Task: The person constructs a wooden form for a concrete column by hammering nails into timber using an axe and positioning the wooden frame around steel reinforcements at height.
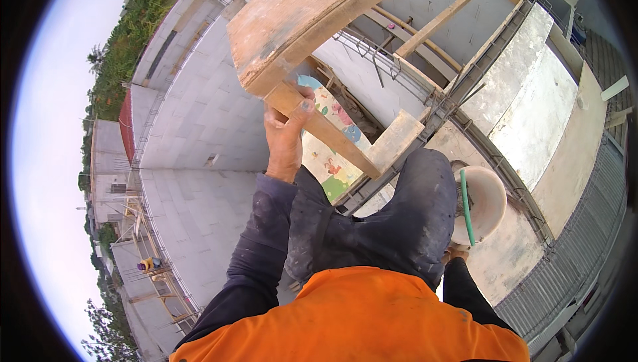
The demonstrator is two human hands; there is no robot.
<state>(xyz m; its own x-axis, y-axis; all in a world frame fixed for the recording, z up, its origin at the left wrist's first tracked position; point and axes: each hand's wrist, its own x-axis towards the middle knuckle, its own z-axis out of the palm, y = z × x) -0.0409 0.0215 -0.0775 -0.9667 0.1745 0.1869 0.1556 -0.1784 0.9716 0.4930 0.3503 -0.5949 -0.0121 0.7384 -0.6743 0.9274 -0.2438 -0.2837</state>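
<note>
My left hand (286, 137) is closed around the wooden batten (332, 137) of a formwork panel (312, 19). The panel is held up in front of me, its broad worn face tilted, and the batten slants down to the right toward my knees. Beside my right knee stands a pale bucket (488, 206) with a green-sleeved handle (466, 208) lying across its mouth. My right hand (456, 253) is low at the bucket's near side, mostly hidden by my leg and the bucket, so its fingers do not show clearly.
Steel rebar (495, 156) runs along the wall top by my legs, with ends sticking up. A block wall (199, 106) drops away at left. Boards (535, 119) lie at right beside corrugated sheeting (565, 255). Another person (149, 264) is on distant scaffolding.
</note>
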